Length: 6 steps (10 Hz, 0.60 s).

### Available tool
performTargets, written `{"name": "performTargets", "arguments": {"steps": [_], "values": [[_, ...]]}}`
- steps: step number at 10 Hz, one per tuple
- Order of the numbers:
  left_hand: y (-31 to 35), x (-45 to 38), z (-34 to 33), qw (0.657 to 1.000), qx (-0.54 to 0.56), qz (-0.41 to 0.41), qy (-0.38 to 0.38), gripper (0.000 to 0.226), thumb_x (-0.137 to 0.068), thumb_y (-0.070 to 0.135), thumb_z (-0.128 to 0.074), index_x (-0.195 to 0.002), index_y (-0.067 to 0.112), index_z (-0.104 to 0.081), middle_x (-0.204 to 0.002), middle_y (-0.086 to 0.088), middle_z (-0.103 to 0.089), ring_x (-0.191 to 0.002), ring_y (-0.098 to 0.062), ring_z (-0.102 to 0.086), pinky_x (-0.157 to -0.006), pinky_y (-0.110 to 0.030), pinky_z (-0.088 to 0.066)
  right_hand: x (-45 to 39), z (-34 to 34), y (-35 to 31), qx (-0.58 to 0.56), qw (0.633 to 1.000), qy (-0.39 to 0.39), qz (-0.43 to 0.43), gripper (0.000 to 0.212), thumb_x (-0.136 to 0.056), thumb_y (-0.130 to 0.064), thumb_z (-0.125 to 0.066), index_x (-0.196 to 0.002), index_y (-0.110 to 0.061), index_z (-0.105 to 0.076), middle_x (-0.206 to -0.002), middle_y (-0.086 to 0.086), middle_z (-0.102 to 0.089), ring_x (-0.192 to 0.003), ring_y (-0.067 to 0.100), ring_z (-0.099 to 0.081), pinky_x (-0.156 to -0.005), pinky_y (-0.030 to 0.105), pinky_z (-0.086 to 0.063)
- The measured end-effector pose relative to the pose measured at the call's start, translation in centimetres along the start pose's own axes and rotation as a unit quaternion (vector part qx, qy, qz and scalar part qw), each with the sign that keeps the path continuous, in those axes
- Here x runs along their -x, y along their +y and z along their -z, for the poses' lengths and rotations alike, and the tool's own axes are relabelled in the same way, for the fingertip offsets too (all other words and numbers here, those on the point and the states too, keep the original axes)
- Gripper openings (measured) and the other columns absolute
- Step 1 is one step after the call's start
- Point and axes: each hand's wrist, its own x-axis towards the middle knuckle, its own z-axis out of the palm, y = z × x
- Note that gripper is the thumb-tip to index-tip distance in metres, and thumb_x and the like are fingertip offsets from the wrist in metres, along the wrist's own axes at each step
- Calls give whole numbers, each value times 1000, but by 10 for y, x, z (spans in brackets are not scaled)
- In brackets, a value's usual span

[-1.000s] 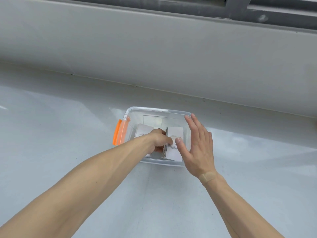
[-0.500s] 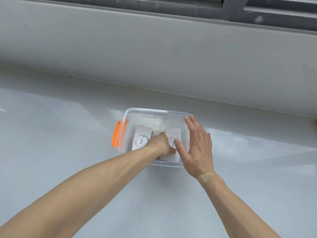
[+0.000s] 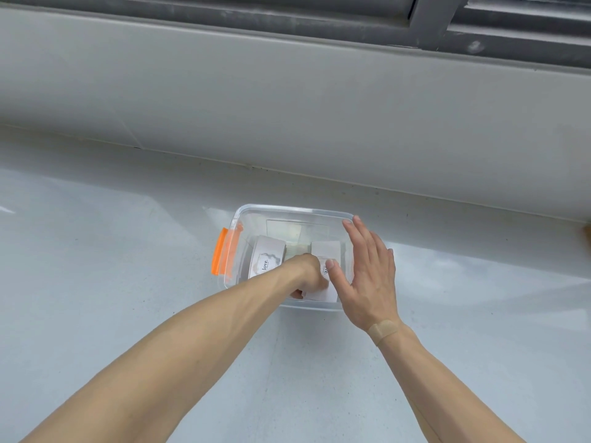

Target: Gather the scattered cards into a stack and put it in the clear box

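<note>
A clear plastic box (image 3: 289, 210) with an orange latch (image 3: 220, 255) on its left side sits on the pale surface. Inside it lie two white card stacks: one at the left (image 3: 268, 259) showing the word "love", one at the right (image 3: 326, 251). My left hand (image 3: 306, 276) reaches into the box between them, fingers curled on the near edge of the right stack. My right hand (image 3: 367, 276) is flat with fingers spread against the box's right wall, and its thumb rests on the right stack.
The grey wall (image 3: 287, 107) rises just behind the box, with a dark window frame (image 3: 428, 24) above it. A plaster (image 3: 383, 329) is on my right wrist. The glossy surface (image 3: 96, 282) spreads out on both sides.
My left hand has pushed deeper into the box onto the right stack, which has sunk flatter. The left stack's "love" face has come into view. My right hand barely moved.
</note>
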Motion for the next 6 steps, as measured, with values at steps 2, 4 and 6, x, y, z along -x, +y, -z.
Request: {"name": "performTargets", "arguments": {"steps": [2, 4, 6], "values": [[0, 16, 4, 1000, -13, 14, 0, 40, -92, 46, -53, -85, 7, -55, -71, -6, -55, -63, -22, -56, -59, -30, -45, 1, 2, -1, 64, 998, -25, -2, 63, -88, -58, -35, -146, -47, -13, -160, -17, -13, -144, 25, -16, -116, 59, -14], [1, 42, 7, 996, -54, -24, 69, 49, -96, 48, -43, -117, 5, -58, -109, -12, -63, -108, -30, -61, -79, -34, -44, -4, 13, -8, 188, 979, -72, 18, 54, -92, -61, -31, -141, -37, -33, -162, -9, -12, -148, 22, -2, -118, 58, -6], [-29, 82, 10, 976, -63, -91, 188, 56, -89, 47, -50, -137, 20, -44, -139, -8, -48, -123, -29, -50, -96, -42, -46, 8, 37, -26, 212, 973, -86, 37, 48, -94, -52, -40, -137, -29, -45, -151, -6, -40, -145, 18, -17, -119, 50, -11]]}}
